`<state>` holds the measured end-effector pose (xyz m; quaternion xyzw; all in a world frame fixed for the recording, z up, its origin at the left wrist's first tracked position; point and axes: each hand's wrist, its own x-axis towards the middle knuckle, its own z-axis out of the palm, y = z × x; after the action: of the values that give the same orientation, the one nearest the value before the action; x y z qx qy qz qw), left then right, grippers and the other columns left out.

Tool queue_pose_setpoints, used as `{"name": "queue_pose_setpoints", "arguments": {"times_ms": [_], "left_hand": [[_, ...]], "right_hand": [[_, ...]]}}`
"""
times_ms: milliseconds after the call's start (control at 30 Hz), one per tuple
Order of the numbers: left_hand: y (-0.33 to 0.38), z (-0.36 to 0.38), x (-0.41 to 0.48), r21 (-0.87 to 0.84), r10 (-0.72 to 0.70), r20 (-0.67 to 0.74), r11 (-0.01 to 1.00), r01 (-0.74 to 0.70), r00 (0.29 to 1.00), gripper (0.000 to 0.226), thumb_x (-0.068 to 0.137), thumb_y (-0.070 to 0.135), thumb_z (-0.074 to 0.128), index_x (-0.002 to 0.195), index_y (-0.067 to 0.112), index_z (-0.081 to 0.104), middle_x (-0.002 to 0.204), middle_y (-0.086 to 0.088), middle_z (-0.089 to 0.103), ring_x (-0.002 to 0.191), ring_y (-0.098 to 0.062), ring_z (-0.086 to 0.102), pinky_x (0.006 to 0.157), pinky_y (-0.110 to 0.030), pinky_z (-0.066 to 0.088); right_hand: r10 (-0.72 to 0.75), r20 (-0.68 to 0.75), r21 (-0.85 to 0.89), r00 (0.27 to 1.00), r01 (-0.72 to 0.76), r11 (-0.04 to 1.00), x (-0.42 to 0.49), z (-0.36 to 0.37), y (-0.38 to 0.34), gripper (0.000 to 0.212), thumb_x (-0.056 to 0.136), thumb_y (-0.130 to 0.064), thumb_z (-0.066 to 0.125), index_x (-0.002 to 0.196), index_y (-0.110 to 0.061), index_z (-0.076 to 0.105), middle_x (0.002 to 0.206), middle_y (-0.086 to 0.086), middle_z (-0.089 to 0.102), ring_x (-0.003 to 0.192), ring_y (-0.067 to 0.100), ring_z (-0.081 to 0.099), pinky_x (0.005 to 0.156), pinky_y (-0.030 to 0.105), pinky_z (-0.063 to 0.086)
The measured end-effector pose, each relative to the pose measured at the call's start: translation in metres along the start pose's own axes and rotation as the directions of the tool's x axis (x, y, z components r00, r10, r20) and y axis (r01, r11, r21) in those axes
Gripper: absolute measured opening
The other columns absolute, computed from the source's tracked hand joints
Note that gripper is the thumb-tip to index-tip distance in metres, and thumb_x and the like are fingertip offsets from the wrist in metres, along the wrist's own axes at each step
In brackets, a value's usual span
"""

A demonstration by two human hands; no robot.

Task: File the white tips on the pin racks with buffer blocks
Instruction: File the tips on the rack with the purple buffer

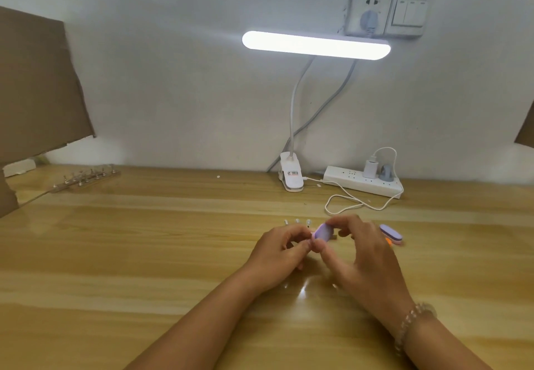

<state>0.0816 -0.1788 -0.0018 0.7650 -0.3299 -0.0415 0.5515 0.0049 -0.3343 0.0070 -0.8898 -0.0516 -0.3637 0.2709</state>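
Glossy pale wood-grain table (144, 254) fills the lower frame under a white wall. At lower centre your right hand (358, 254) pinches a rounded lilac buffer block (323, 232), its broad face toward you and its long axis slanting up to the right. Your left hand (277, 257) curls beside it; whether it grips anything can't be told. Three small white tips (297, 221) stand just above its knuckles. A second oval block (390, 234) lies right of your right hand.

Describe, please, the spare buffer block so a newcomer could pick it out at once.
Start at the white power strip on the wooden table and come forward past the looped cable. The spare buffer block lies flat beyond the right hand. Unlike the lilac block that hand pinches, it is unheld and shows a pink side.
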Motion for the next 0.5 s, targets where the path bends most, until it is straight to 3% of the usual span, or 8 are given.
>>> {"name": "queue_pose_setpoints", "arguments": {"times_ms": [67,200,367,500], "left_hand": [[-0.001,-0.001,0.001,0.019,0.002,0.002,1.0,-0.002,1.0,0.022,0.092,0.011,0.056,0.085,0.027,0.067,0.083,-0.002,0.069,0.061,-0.017,0.056,0.068,-0.04,0.051],[-0.004,-0.001,0.001,0.07,-0.012,-0.02,0.997,0.013,1.0,0.018,0.096,0.017,0.059,0.09,0.028,0.071,0.09,0.009,0.072,0.06,-0.014,0.06,0.073,-0.042,0.055],[-0.004,0.0,0.001,0.068,-0.038,-0.022,0.997,0.039,0.999,0.017,0.093,0.019,0.061,0.091,0.033,0.071,0.086,0.009,0.071,0.058,-0.009,0.059,0.074,-0.041,0.055],[0.0,-0.001,0.0,0.068,-0.051,-0.002,0.996,0.051,0.999,0.014,0.092,0.02,0.063,0.09,0.031,0.072,0.093,0.005,0.075,0.057,-0.008,0.057,0.07,-0.039,0.056]], "right_hand": [[-0.066,0.054,-0.018,0.996,0.068,0.998,-0.002,0.004,-0.006,0.03,0.078,-0.033,0.078,0.103,-0.027,0.062,0.093,-0.021,0.061,0.091,0.011,0.057,0.078,0.03,0.047],[0.073,-0.01,-0.048,0.997,-0.073,0.996,0.006,-0.001,0.001,0.029,0.079,-0.028,0.079,0.102,-0.022,0.062,0.089,-0.025,0.057,0.089,0.018,0.059,0.079,0.038,0.047],[-0.039,0.06,-0.009,0.997,0.04,0.999,-0.001,-0.001,-0.002,0.028,0.078,-0.032,0.077,0.101,-0.025,0.062,0.093,-0.015,0.064,0.089,0.012,0.058,0.076,0.033,0.048],[0.134,0.046,0.019,0.99,-0.135,0.991,0.006,-0.001,0.004,0.025,0.08,-0.026,0.078,0.099,-0.024,0.061,0.093,-0.012,0.066,0.094,0.02,0.059,0.083,0.041,0.047]]}}
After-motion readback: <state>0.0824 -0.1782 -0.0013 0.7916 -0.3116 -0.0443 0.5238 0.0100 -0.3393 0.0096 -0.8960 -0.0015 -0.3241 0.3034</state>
